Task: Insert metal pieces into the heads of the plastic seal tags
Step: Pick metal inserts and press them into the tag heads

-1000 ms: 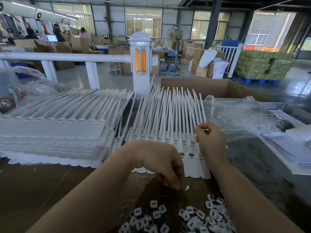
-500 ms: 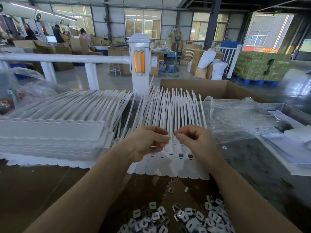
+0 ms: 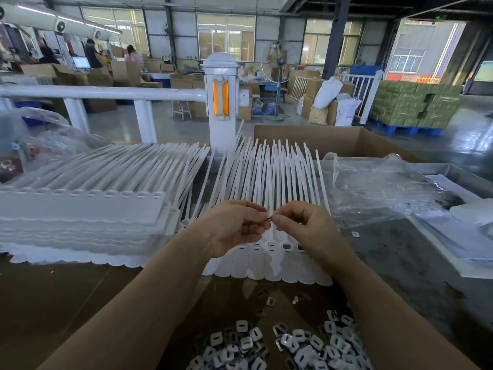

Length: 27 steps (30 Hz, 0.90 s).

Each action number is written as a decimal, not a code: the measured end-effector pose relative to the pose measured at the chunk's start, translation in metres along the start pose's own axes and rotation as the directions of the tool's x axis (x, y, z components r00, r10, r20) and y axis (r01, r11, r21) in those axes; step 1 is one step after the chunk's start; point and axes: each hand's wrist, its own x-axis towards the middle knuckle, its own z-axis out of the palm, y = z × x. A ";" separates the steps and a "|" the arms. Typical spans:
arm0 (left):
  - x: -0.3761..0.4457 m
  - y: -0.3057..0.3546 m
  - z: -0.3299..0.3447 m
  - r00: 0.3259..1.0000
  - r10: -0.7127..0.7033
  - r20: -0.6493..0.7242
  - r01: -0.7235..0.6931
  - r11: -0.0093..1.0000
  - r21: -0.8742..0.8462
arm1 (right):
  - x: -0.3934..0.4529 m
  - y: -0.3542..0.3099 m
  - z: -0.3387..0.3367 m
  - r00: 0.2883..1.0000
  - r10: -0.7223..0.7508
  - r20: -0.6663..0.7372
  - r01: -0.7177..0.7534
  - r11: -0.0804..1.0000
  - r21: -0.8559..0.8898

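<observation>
Small metal piece pinched btwn fingertips of left hand & right hand, held above row of seal tags. Two heads at right look dark, maybe filled; others w/ open slots. Big pile of metal pieces near — plenty left. Stacked tags at left untouched, by the look.

White plastic seal tags lie fanned in a joined row, heads nearest; loose metal pieces heaped in front.
</observation>
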 end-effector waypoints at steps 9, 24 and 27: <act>0.002 0.000 0.007 0.989 0.139 -0.055 -0.118 0.950 0.289 | 0.004 0.002 -0.001 0.997 0.039 -0.060 -0.038 0.999 0.013; 0.012 -0.007 0.034 0.979 0.197 0.056 -0.191 0.783 0.591 | 0.009 0.008 -0.006 0.852 0.320 -0.414 -0.162 0.914 0.371; 0.016 -0.008 0.033 0.975 0.224 0.004 -0.183 0.784 0.594 | 0.009 0.008 -0.006 0.862 0.313 -0.399 -0.168 0.919 0.358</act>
